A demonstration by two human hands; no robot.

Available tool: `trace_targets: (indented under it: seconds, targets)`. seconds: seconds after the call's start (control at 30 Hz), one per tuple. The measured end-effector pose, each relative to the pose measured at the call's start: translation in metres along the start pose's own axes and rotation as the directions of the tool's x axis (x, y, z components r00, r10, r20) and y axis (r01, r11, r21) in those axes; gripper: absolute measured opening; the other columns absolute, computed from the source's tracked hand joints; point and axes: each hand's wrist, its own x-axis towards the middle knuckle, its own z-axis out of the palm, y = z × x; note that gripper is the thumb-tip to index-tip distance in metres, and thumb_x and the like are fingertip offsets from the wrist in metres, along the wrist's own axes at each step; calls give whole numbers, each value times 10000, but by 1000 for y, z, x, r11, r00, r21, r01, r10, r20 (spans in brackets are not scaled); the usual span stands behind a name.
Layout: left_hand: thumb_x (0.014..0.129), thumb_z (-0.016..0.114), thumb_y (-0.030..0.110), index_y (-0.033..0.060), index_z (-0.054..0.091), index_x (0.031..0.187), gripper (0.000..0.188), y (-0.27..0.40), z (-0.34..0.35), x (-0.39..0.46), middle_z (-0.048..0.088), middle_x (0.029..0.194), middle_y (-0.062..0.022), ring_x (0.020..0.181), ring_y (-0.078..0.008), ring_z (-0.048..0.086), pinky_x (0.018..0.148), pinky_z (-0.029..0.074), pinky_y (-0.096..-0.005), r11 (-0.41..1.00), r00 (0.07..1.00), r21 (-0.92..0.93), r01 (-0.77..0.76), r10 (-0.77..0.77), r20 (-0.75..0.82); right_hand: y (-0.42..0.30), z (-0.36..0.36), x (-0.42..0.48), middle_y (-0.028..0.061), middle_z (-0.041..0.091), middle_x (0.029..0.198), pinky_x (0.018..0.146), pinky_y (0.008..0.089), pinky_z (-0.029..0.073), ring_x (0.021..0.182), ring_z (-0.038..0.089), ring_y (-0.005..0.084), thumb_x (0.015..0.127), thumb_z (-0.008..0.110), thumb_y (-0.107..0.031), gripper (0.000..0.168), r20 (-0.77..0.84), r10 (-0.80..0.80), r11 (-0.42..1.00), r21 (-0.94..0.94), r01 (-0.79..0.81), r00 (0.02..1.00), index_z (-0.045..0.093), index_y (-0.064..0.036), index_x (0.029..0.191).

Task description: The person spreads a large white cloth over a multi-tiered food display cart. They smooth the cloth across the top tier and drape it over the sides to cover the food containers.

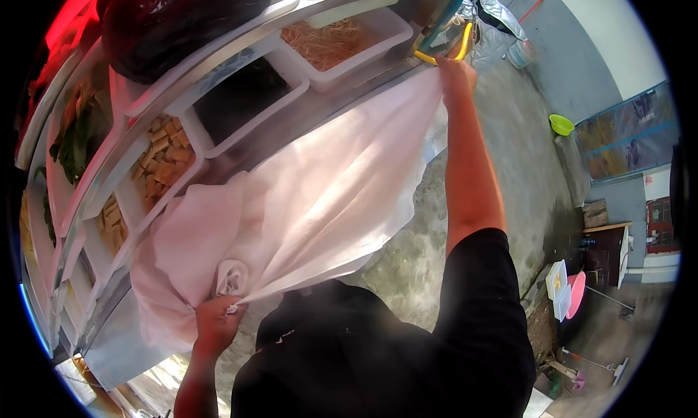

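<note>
A large sheet of thin white cloth (338, 172) stretches diagonally between my two hands. My left hand (219, 322) grips its bunched lower edge, close to a rolled-up part of the cloth (232, 278). At the far upper corner, my right hand (458, 82) is closed on the cloth with the arm stretched out, next to a curved yellow handle (465, 42). Folds run from one hand to the other, and the left end hangs loosely in front of the food stall. The fabric hides part of the stall's front and the floor beneath it.
White tubs hold shredded food (327, 41), dark food (242, 101) and tan cut pieces (166, 156). A black plastic bag (180, 25) rests on the upper shelf. A metal chain (474, 30) hangs near my right hand. Concrete floor (507, 145) extends right, with a green basin (560, 124) by the wall.
</note>
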Motion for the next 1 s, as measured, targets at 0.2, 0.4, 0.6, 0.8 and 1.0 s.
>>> trace_targets:
  seconds: [0.2,0.4,0.6,0.8,1.0]
  targets:
    - [795,636,50,4,668,846,75,-3,2,6,544,566,-61,520,-105,496,494,384,-264,999,999,-32,-40,41,8,60,-27,-61,31,628,813,569,238,455,638,558,106,780,668,-122,202,-21,90,969,233,-83,996,618,-1,934]
    - [779,648,23,-5,671,863,91,-5,2,8,543,577,-33,548,-80,479,510,377,-248,997,998,-63,-52,54,24,105,-48,-171,41,644,794,646,263,476,682,590,134,760,685,-140,198,115,-11,992,-122,25,993,665,-30,924]
    - [794,644,27,-16,671,869,90,-4,0,7,561,623,-1,588,-57,470,528,367,-228,993,999,-120,0,5,46,65,-22,-196,97,654,867,760,361,479,862,613,256,688,699,-306,326,149,0,874,-480,72,989,681,-77,919]
    - [807,642,40,-23,666,865,89,-4,2,7,576,661,-4,609,-54,475,541,369,-224,987,999,-158,-19,25,36,78,-7,-203,103,642,829,695,362,482,751,606,283,746,639,-196,179,98,-271,913,-290,288,958,638,-51,850]
    - [814,639,45,-26,663,865,91,-5,2,5,572,663,-1,608,-51,466,544,366,-219,989,1000,-147,-18,18,-3,57,-33,-191,14,560,721,564,239,439,632,537,89,857,611,-125,106,15,122,855,506,-113,992,533,-56,878]
